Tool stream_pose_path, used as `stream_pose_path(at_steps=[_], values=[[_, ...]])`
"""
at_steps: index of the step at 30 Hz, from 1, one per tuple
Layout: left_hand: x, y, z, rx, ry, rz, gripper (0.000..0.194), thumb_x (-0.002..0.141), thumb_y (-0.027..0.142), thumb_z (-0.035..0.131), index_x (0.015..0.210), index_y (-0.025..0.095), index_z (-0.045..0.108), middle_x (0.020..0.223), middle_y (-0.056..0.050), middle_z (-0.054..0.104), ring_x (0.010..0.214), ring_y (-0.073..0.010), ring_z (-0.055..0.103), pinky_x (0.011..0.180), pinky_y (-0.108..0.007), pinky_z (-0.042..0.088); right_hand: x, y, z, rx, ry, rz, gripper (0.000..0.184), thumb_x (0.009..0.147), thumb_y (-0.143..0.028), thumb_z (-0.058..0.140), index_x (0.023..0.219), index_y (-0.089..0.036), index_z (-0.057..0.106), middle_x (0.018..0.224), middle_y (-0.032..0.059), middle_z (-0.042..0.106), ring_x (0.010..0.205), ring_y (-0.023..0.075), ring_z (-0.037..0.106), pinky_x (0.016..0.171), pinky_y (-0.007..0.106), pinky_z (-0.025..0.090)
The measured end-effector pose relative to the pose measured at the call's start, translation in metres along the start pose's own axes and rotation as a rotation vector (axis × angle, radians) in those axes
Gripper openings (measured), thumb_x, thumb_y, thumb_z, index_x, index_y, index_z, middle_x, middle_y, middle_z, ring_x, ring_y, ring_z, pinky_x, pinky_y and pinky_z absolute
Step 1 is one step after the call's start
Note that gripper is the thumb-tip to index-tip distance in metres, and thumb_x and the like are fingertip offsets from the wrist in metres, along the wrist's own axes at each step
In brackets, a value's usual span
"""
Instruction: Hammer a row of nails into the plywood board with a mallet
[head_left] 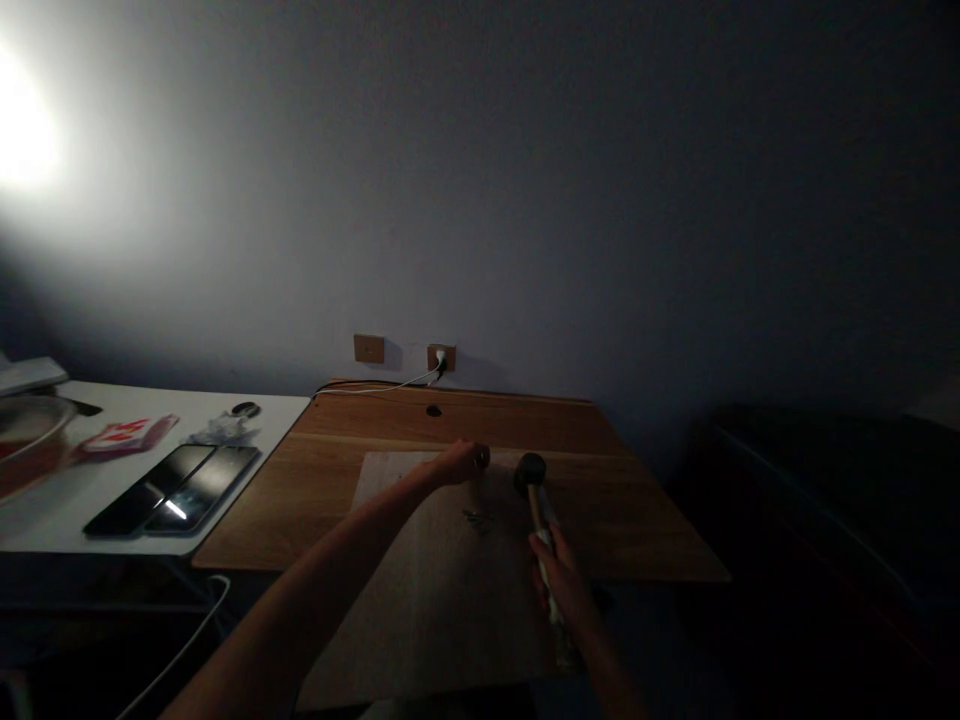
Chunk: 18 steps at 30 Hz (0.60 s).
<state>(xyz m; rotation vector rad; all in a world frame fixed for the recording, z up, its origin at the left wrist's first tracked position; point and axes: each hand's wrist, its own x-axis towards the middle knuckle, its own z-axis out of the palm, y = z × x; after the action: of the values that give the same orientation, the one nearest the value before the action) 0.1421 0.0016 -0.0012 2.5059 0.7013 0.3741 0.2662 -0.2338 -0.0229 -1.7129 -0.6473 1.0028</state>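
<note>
My right hand (561, 575) is wrapped round the handle of a mallet (531, 472), whose dark, thick head points away from me above the board. My left hand (463, 462) reaches to the far part of the pale board (420, 590), its fingers pinched together. Whatever lies between those fingertips is too small and dim to make out. Just in front of my left hand, a small cluster of thin metal pieces, which look like nails (475, 518), lies on the board.
Under the board stands a wooden table (307, 490). To its left, a white table (285, 415) holds two dark phone-like slabs (199, 490), a crumpled plastic bag (225, 428), a red-and-white packet (127, 435) and a tub (30, 440). A cable (375, 390) runs to the wall socket (441, 357).
</note>
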Motion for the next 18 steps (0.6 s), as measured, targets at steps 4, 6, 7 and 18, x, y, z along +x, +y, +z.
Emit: stream_pose_path(at_steps=[4,6,7,18], values=[[0.003,-0.001,0.007,-0.009,0.028,0.001,0.028,0.070,0.001,0.058,0.089,0.016,0.071,0.087,-0.003,0.073,0.078,-0.0140,0.066,0.072,-0.020,0.047,-0.002,-0.002,0.001,0.026,0.017,0.043,0.069,0.074,-0.057,0.055,0.130,-0.017,0.047,0.035,-0.0149,0.037,0.028,0.0119,0.037,0.031,0.020,0.030],[0.003,-0.001,0.012,-0.029,0.047,0.003,0.028,0.070,0.002,0.057,0.089,0.016,0.071,0.086,-0.003,0.073,0.077,-0.0136,0.065,0.071,-0.020,0.048,-0.002,-0.002,0.001,0.028,0.021,0.042,0.066,0.072,-0.059,0.057,0.125,-0.019,0.050,0.036,-0.0146,0.036,0.028,0.0114,0.038,0.032,0.020,0.029],[0.003,-0.002,0.015,-0.042,0.061,-0.003,0.027,0.070,0.002,0.057,0.089,0.016,0.071,0.085,-0.002,0.073,0.076,-0.0134,0.065,0.071,-0.020,0.048,-0.001,-0.001,0.001,0.030,0.022,0.035,0.066,0.072,-0.060,0.058,0.123,-0.020,0.051,0.037,-0.0144,0.037,0.028,0.0112,0.038,0.032,0.019,0.028],[-0.018,0.000,0.037,-0.212,0.261,-0.108,0.028,0.074,0.006,0.058,0.097,0.015,0.071,0.087,-0.003,0.072,0.073,-0.0129,0.062,0.070,-0.021,0.047,-0.003,-0.003,-0.001,-0.027,0.040,-0.027,0.052,0.068,-0.062,0.057,0.102,-0.022,0.052,0.043,-0.0119,0.042,0.032,0.0107,0.040,0.033,0.021,0.031]])
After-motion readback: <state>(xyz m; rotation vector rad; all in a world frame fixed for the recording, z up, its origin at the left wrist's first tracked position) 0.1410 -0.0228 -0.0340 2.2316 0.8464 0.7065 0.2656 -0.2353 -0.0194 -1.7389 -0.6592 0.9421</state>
